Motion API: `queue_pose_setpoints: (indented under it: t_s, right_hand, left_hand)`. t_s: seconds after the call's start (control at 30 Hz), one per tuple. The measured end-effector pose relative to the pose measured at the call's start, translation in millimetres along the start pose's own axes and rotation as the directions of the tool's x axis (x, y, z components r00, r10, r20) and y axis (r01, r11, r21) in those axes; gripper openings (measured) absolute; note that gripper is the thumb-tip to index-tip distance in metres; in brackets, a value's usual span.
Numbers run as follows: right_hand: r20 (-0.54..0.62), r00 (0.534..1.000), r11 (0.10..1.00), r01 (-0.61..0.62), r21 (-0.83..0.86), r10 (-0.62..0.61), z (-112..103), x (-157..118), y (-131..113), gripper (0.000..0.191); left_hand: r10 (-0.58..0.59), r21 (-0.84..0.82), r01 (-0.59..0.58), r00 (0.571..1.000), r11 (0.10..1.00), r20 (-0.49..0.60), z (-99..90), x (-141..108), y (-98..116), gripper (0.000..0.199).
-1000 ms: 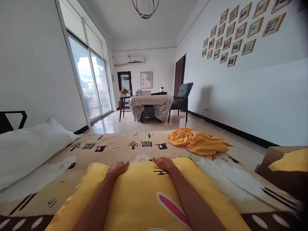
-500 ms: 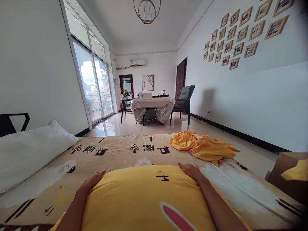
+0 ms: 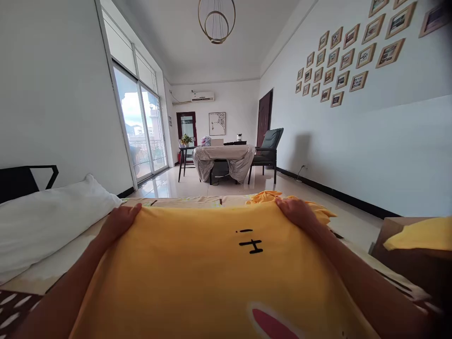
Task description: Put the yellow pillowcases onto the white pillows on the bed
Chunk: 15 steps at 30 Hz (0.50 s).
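Note:
A large yellow cloth (image 3: pixel 197 263) fills the lower middle, with black "Hi" lettering and part of a pink and white shape. My left hand (image 3: pixel 123 219) grips its upper left corner, the fingers closed on the fabric. At the upper right corner, my right hand (image 3: pixel 294 212) is closed on the same cloth. Between the two hands the top edge is stretched nearly straight. Behind it, a crumpled orange-yellow cloth (image 3: pixel 264 196) lies on the far edge of the bed, partly hidden by my right hand and the held cloth.
On the left of the bed rests a white pillow (image 3: pixel 60 216). A brown box (image 3: pixel 384 235) with a yellow cloth (image 3: pixel 420 234) on it stands at the right. Beyond the bed are a covered table (image 3: pixel 224 153) and a dark chair (image 3: pixel 270 146).
Both hands have risen and moved apart, lifting and stretching the yellow cloth's top edge. It now covers more of the bed and part of the crumpled cloth. The camera view has shifted slightly.

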State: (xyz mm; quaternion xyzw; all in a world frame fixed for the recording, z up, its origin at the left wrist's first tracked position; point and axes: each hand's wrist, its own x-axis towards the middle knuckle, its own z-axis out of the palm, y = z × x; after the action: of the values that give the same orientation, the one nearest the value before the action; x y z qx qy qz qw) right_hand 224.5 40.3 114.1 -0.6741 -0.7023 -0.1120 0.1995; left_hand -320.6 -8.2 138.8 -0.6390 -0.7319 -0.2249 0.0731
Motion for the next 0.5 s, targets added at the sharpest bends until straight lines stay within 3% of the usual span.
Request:
queue_pose_setpoints:
  t_s: [0.1,0.2,0.27,0.37,0.43,0.5]
  right_hand:
    - [-0.126,0.992,0.998,0.004,-0.062,-0.012,-71.5,3.8,4.1,0.056]
    - [-0.188,0.982,0.992,0.003,-0.123,-0.026,-111.4,-6.5,2.1,0.054]
    - [-0.184,0.982,0.988,0.011,-0.155,-0.040,-113.2,-19.2,0.2,0.051]
    - [-0.131,0.987,0.985,0.069,-0.160,-0.091,-88.9,-37.2,1.2,0.047]
    - [-0.097,0.985,0.983,0.127,-0.133,-0.141,-70.0,-43.3,6.2,0.046]
    - [-0.072,0.981,0.980,0.176,-0.093,-0.183,-60.9,-43.3,12.6,0.050]
  left_hand:
    - [-0.006,0.014,0.008,0.991,1.000,-0.133,-70.4,2.1,10.0,0.058]
    - [0.061,0.080,-0.041,0.963,0.996,-0.263,-100.0,-3.7,6.2,0.053]
    - [0.099,0.072,-0.084,0.966,0.994,-0.240,-93.1,-13.1,-1.4,0.051]
    - [0.086,-0.047,-0.087,0.996,0.995,-0.021,-62.1,-33.2,-8.9,0.051]
    - [0.105,-0.121,-0.090,0.987,0.989,0.124,-44.7,-46.9,-9.5,0.055]
    - [0.141,-0.203,-0.099,0.969,0.974,0.204,-38.7,-56.6,-8.9,0.060]
